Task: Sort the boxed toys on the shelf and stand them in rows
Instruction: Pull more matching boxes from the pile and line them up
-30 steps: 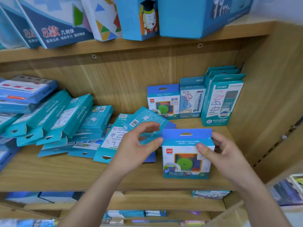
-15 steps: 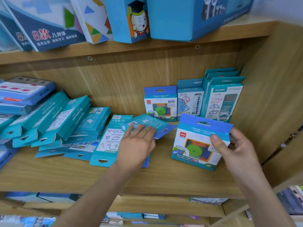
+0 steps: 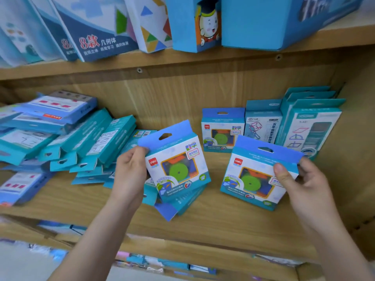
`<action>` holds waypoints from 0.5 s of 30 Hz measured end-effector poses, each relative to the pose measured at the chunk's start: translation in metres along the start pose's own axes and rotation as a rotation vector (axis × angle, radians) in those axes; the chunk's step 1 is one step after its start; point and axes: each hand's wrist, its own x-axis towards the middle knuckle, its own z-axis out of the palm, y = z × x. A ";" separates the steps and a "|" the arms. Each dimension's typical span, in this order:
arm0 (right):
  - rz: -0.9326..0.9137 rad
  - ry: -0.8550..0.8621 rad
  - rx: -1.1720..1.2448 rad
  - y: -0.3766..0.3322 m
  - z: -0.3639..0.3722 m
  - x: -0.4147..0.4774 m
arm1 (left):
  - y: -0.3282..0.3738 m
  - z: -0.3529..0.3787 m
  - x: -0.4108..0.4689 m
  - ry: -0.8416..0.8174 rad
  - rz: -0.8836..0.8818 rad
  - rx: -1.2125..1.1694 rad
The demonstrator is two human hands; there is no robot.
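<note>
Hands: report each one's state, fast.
Left hand: holds a green-disc toy box, tilted.
Right hand: holds a second green-disc toy box.

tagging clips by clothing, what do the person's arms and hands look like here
The left arm and right arm are bare to the frame edge, with no sleeves in view. The left hand and right hand wear no gloves, and no rings, watch or bracelet show. The right thumbnail looks short and unpainted.
</note>
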 end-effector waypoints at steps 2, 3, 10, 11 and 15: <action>-0.022 -0.005 -0.024 0.000 0.007 0.006 | -0.001 -0.011 0.001 0.030 0.031 0.020; -0.034 -0.006 -0.028 -0.001 0.011 0.011 | -0.002 -0.016 0.002 0.042 0.046 0.027; -0.188 -0.036 -0.214 -0.005 0.062 0.058 | -0.012 -0.031 -0.009 -0.040 0.127 0.127; -0.192 -0.056 -0.244 -0.001 0.070 0.064 | -0.013 -0.031 -0.011 -0.048 0.127 0.128; -0.144 -0.147 -0.364 0.020 0.089 0.076 | -0.013 -0.035 -0.014 -0.065 0.112 0.121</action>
